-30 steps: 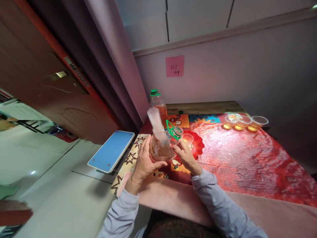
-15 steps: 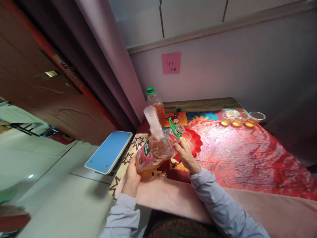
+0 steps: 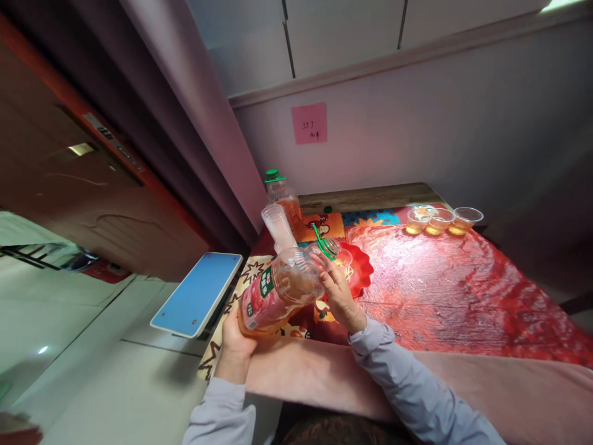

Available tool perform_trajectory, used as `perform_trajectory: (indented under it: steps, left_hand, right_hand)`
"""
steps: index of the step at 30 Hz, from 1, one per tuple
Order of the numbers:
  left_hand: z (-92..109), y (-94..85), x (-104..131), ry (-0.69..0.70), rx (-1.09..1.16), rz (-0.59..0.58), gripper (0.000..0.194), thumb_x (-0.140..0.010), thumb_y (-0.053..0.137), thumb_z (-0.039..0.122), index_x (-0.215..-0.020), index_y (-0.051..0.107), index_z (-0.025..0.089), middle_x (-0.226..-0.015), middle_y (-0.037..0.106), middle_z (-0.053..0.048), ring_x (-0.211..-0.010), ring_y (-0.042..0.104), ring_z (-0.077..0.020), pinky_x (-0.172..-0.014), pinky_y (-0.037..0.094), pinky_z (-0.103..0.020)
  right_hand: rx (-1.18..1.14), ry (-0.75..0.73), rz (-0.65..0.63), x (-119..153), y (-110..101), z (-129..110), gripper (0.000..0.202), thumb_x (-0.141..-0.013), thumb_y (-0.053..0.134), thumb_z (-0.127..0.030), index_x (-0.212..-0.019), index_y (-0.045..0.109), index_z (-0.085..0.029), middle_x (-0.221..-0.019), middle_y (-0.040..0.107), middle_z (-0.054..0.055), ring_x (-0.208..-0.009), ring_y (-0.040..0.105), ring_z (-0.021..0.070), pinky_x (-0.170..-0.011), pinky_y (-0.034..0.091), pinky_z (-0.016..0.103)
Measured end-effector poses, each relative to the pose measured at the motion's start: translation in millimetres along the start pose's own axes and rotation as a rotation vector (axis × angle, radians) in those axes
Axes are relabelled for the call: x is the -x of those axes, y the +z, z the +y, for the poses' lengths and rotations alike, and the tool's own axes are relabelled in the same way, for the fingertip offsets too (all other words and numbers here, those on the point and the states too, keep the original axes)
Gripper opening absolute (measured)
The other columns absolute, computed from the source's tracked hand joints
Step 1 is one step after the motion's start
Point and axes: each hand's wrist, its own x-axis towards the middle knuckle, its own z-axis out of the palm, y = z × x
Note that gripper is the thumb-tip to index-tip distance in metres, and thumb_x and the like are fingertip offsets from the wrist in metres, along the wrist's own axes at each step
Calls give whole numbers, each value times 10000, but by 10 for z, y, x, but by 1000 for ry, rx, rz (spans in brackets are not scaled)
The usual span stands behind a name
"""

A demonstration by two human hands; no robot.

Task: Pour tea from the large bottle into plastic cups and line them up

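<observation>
A large clear juice bottle (image 3: 296,281) with a pink and green label lies tilted in my two hands, its uncapped mouth pointing up to the right. My left hand (image 3: 238,337) cups its base, where amber liquid has gathered. Around the shoulder below the green carrying ring (image 3: 325,244), my right hand (image 3: 340,293) is closed. Just beyond the bottle's mouth, a clear plastic cup (image 3: 343,262) stands in a red scalloped dish (image 3: 365,272). Directly behind the bottle rises a stack of clear plastic cups (image 3: 278,225), its lower part hidden.
A second juice bottle (image 3: 290,210) with a green cap stands at the back left, near a loose green cap (image 3: 328,209). Several cups of amber liquid (image 3: 435,222) line the far right. A blue-topped stool (image 3: 197,293) stands left of the cloth-covered table (image 3: 440,296).
The bottle's base has dropped slightly and come closer to me, while both hands keep hold. The whole view has shifted a little.
</observation>
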Motion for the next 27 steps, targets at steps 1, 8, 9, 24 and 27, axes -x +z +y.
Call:
perform_trajectory:
  steps: [1,8,9,24,27]
  left_hand:
    - [65,1,46,-3,2,-7,234,-931,606,233,-960,831,178,-900,880,-133,-1176,844,-371,-1044,685,-564]
    - [333,35,411,-84,3,-85,371,-970,602,291,-1207,852,154,-1070,902,-151,-1090,866,-383,-1063,675,-613]
    - [350,29,432,-81,9,-87,377,-973,599,287,-1223,851,161,-1090,902,-152,-1107,864,-385,-1077,669,-612]
    - [488,-114,397,-53,-62,-8,312,-956,716,290,-1225,850,205,-1162,902,-122,-1279,809,-416,-1108,676,-567]
    - [504,-51,411,-53,-55,-6,314,-962,696,238,-1228,843,156,-1161,899,-145,-1166,852,-388,-1065,696,-537]
  right_hand:
    - [-68,27,8,0,28,0,811,-1005,612,-874,-1582,642,-304,-1572,717,138,-1482,664,364,-1222,578,564]
    - [-230,105,29,-4,107,18,875,-925,704,-903,-1561,680,-304,-1598,718,131,-1549,624,372,-1308,498,592]
    - [-231,102,22,-3,109,26,881,-933,687,-909,-1570,674,-301,-1604,713,134,-1556,619,371,-1312,494,595]
    - [-163,107,79,41,188,115,857,-1024,517,-914,-1549,711,-265,-1659,674,114,-1611,566,365,-1401,384,604]
    - [-191,97,90,56,196,123,809,-1056,502,-877,-1551,711,-273,-1636,694,100,-1611,563,352,-1403,388,591]
